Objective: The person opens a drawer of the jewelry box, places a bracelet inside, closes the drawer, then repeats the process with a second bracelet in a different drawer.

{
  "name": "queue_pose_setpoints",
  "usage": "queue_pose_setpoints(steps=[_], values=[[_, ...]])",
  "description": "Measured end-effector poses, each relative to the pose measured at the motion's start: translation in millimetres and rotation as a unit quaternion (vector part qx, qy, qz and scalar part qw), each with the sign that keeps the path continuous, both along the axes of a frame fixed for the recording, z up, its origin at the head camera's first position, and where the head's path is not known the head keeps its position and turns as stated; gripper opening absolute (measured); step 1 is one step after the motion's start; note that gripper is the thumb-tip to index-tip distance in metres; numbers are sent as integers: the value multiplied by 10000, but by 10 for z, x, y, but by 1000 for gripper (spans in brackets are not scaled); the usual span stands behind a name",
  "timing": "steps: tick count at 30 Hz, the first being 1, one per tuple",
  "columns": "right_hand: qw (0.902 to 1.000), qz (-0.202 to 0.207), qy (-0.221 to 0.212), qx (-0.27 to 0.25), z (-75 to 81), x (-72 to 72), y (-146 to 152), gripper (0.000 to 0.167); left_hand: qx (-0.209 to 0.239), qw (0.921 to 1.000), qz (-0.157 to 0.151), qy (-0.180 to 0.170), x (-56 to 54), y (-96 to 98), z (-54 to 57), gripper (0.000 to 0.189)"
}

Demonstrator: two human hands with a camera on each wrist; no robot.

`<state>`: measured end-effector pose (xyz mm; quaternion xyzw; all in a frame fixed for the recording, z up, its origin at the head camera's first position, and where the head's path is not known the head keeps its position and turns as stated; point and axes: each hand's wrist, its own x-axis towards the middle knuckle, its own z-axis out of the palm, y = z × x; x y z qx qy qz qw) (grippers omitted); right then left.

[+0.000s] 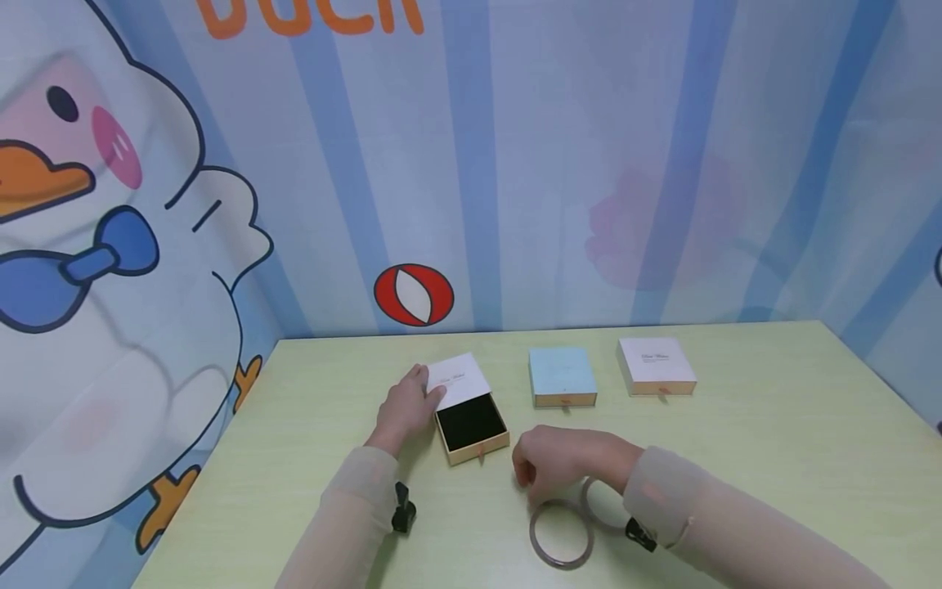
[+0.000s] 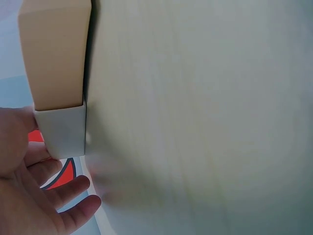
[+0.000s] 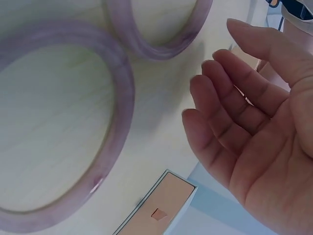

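Note:
My left hand (image 1: 409, 406) holds the white sleeve (image 1: 458, 379) of a small drawer box, thumb on top. The box's drawer (image 1: 478, 450) is pulled out toward me, showing a black lining and a small ribbon tab. In the left wrist view the thumb and a finger grip the sleeve (image 2: 62, 132) while other fingers extend past it. Right of the drawer, my right hand (image 1: 561, 460) hovers near two purplish bangles, its fingers loosely bent and holding nothing. One bangle (image 1: 562, 565) lies in front; the other bangle (image 1: 586, 501) is partly hidden under the right wrist.
A light blue drawer box (image 1: 562, 372) stands farther back, right of the opened box. Beyond it to the right is a white drawer box (image 1: 657, 360) with printed lettering. The pale wooden table (image 1: 795, 425) ends at a blue striped backdrop (image 1: 545, 164) with a cartoon duck.

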<state>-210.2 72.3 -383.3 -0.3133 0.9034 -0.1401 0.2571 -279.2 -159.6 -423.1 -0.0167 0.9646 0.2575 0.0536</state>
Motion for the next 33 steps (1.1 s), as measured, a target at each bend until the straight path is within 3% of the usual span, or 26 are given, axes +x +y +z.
queue_pose_setpoints(steps=[8,33], values=[[9990,-253,-308,184,-24,34,41,13,72,10000,-6,-24,-3,-1,1,63],[10000,-17,-75,-23,-84,40,117,19,161,9999,61,-16,8,12,20,63]])
